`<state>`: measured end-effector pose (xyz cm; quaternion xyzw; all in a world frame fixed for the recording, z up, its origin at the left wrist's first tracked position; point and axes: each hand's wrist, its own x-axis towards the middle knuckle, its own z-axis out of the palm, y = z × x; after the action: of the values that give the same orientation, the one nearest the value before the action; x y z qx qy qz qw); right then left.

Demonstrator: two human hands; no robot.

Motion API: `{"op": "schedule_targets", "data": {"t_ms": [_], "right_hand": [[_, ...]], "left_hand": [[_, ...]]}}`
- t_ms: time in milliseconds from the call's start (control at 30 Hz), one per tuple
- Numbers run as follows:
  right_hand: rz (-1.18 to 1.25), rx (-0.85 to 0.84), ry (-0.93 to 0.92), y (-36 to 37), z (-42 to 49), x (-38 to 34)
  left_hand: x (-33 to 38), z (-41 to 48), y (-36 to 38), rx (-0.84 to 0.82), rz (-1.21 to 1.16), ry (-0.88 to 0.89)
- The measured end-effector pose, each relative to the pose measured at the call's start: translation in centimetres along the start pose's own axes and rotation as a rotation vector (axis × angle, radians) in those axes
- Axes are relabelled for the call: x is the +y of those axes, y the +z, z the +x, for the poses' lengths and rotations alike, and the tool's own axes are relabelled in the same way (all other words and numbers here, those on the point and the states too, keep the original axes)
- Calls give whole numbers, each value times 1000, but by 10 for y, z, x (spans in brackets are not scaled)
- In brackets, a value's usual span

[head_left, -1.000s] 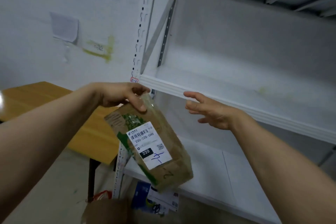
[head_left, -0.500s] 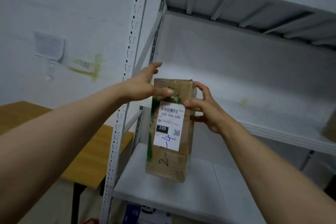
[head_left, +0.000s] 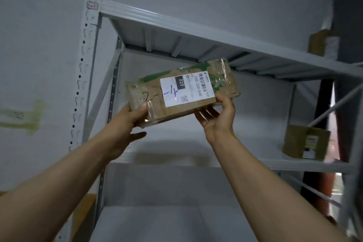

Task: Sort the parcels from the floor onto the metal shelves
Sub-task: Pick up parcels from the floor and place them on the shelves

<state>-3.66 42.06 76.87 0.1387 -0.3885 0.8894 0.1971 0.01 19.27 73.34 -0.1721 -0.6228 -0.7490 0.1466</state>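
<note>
Both hands gripping parcel (head_left: 181, 92) ends | left hand (head_left: 125, 120), right hand (head_left: 218, 118) fingers closed on it | label facing up, likely being read | shelf (head_left: 196, 155) below awaiting it

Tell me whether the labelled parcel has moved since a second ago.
Yes. The labelled parcel rose from below the shelf edge to above it, turning from upright to lengthwise.

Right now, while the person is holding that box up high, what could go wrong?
The taped parcel is held only at its two ends, by the left hand and the right hand, above the shelf. It might slip on the glossy tape and fall. It is tilted too, so its raised end could bump the shelf above.
</note>
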Motion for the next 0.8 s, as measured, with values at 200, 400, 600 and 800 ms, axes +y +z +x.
{"op": "schedule_targets", "data": {"t_ms": [200,400,600,800], "right_hand": [[-103,26,-232,-5,30,-51],[-320,103,-514,-42,68,-103],[-318,96,-668,-81,134,-153],[-311,90,-763,-121,222,-223]], "left_hand": [[33,51,49,-29,-15,242],[39,94,116,-2,55,478],[30,142,203,32,230,681],[34,214,288,49,425,963]]}}
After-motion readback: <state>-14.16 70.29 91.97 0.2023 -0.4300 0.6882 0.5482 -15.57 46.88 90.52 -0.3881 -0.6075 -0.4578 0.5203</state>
